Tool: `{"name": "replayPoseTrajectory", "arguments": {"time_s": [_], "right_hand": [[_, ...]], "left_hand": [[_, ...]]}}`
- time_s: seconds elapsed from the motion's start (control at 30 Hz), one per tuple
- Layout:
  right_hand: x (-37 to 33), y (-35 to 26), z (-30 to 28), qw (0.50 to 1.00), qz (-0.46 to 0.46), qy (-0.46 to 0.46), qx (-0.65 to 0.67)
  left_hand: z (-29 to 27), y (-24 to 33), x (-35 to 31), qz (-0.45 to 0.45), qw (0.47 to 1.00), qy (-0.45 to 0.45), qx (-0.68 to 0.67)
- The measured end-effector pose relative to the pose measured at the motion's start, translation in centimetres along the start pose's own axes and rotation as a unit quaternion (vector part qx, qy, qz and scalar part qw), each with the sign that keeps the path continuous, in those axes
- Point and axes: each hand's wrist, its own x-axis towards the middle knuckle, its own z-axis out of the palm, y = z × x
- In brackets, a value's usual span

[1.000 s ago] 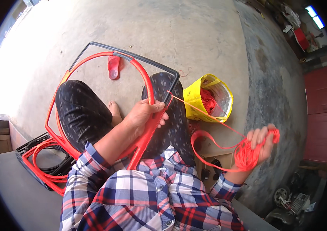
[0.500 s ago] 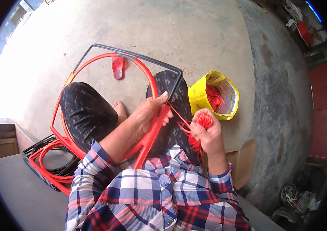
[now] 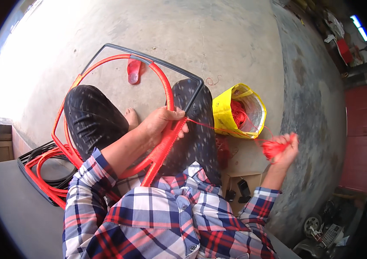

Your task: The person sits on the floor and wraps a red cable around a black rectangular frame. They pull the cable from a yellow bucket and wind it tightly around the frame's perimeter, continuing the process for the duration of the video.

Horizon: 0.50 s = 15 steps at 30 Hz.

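Observation:
Across my lap leans a frame of bent rods, largely wound in red cord, with bare dark metal along its top edge. My left hand is closed round its wound right side, thumb on top at a joint with the dark rod. Out to the right, my right hand grips a loose bundle of red cord. One strand runs taut from the joint beside my left fingers toward that bundle. A yellow bag with more red cord inside stands open beyond my right knee.
More frames, black and red, lie on the grey seat at my left. A red slipper is on the floor ahead. Near my right hip, an open cardboard box holds dark objects. Clutter fills the lower right.
My right hand has swung outward to the right with the cord bundle, drawing the strand out long. My left hand keeps its grip on the frame. The cardboard box's contents now show.

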Motion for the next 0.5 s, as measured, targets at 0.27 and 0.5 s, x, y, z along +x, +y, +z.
{"name": "replayPoseTrajectory", "arguments": {"time_s": [0.27,0.5], "right_hand": [[-9.4,12.5,13.8,0.651,-0.022,-0.504,-0.568],[-5.6,16.8,17.5,0.892,0.052,-0.3,-0.334]], "left_hand": [[1.7,1.1,-2.8,0.016,1.0,0.003,-0.001],[2.6,0.0,-2.1,0.023,1.0,-0.008,-0.008]]}}
